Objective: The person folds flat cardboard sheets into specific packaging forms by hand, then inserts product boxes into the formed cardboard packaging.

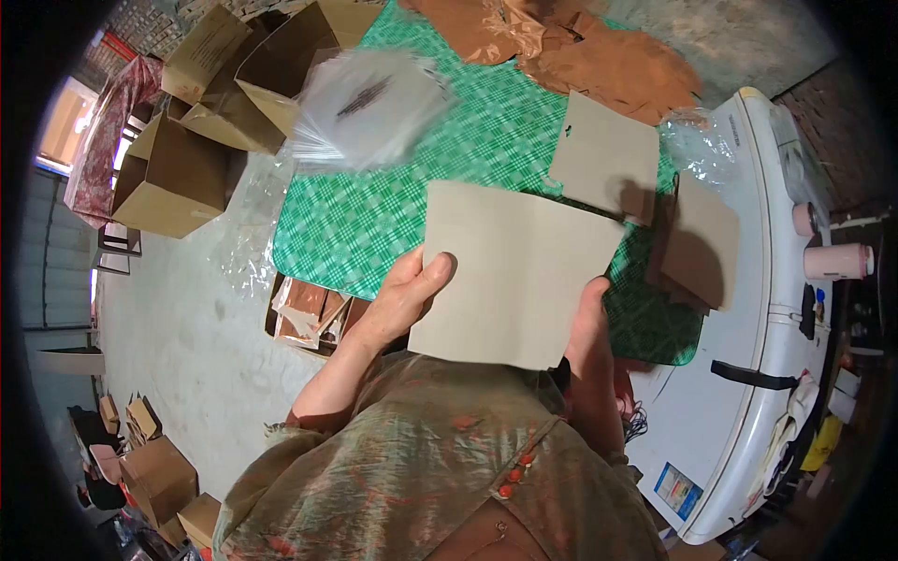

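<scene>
A beige rectangular sheet (514,276), perhaps card or leather, is held up in front of my body over the near edge of the table. My left hand (410,292) grips its left edge, thumb on top and fingers underneath. At the opposite edge, my right hand (589,323) holds the sheet with the thumb at its side; the other fingers are mostly hidden. Beyond it on the table lies another beige sheet (606,154) with a small dark cutout. A pile of brownish sheets (702,243) rests to the right, partly in shadow.
A green checked tablecloth (351,220) covers the table. Clear plastic sleeves (374,122) are piled at its far left; brown material (608,65) lies at the back. Open cardboard boxes (178,182) stand left, a box of wrapped pieces (313,313) below, a white freezer (697,402) right.
</scene>
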Demonstrator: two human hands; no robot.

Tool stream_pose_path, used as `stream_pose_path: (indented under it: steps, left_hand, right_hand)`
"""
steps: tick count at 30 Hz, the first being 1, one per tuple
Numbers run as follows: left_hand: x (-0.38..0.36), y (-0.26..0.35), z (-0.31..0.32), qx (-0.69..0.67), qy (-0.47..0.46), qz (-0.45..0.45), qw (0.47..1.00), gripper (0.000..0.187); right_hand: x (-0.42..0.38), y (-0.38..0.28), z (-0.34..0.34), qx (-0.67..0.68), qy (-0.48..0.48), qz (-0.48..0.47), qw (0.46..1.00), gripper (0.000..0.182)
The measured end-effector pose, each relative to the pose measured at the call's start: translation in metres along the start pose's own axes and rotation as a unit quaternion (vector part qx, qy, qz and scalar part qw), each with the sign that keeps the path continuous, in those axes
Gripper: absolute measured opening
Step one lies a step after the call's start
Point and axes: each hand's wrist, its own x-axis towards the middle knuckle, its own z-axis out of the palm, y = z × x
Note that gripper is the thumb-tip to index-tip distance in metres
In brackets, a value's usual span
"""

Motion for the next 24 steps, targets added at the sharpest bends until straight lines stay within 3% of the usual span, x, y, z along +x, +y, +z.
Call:
stream_pose_path:
  steps: [4, 7, 10, 12, 13, 15, 17, 19, 21, 22, 24]
  left_hand:
    - [-0.01, -0.007, 0.006, -0.102, -0.004, -0.041, 0.994, 0.056]
    - [-0.012, -0.032, 0.006, -0.224, -0.022, -0.098, 0.969, 0.057]
    - [-0.012, -0.057, 0.02, -0.374, -0.038, -0.16, 0.913, 0.059]
    - [-0.011, -0.055, 0.017, -0.361, -0.031, -0.164, 0.917, 0.058]
    - [-0.011, -0.05, 0.016, -0.356, -0.028, -0.166, 0.919, 0.058]
    - [-0.008, -0.033, 0.011, -0.208, -0.028, -0.115, 0.971, 0.053]
    - [0.003, -0.024, 0.002, -0.112, -0.037, -0.066, 0.991, 0.051]
    - [0.017, -0.011, 0.006, -0.049, 0.028, -0.041, 0.998, 0.048]
    - [0.033, -0.008, 0.004, 0.002, 0.055, 0.011, 0.998, 0.047]
    - [0.041, -0.009, 0.004, 0.004, 0.077, 0.018, 0.997, 0.047]
    - [0.058, 0.006, 0.013, -0.011, 0.09, -0.001, 0.996, 0.048]
  right_hand:
    - [-0.013, -0.009, 0.01, 0.046, -0.071, 0.079, 0.993, 0.083]
    - [-0.019, 0.016, 0.008, 0.122, -0.051, 0.152, 0.98, 0.086]
    - [-0.021, 0.021, 0.024, 0.137, -0.073, 0.158, 0.975, 0.094]
    - [-0.02, 0.018, 0.028, 0.139, -0.072, 0.167, 0.973, 0.099]
    - [-0.02, 0.022, 0.02, 0.155, -0.079, 0.166, 0.971, 0.094]
    - [-0.016, 0.028, 0.0, 0.187, -0.096, 0.16, 0.965, 0.083]
    - [-0.011, -0.001, 0.008, -0.03, -0.089, 0.012, 0.996, 0.063]
    - [0.004, -0.015, 0.005, -0.152, -0.062, -0.038, 0.986, 0.046]
    - [0.031, -0.019, -0.007, -0.179, -0.024, 0.01, 0.983, 0.03]
    - [0.043, -0.028, -0.001, -0.169, -0.017, -0.047, 0.984, 0.022]
    - [0.07, -0.046, -0.019, -0.306, 0.031, -0.139, 0.941, 0.024]
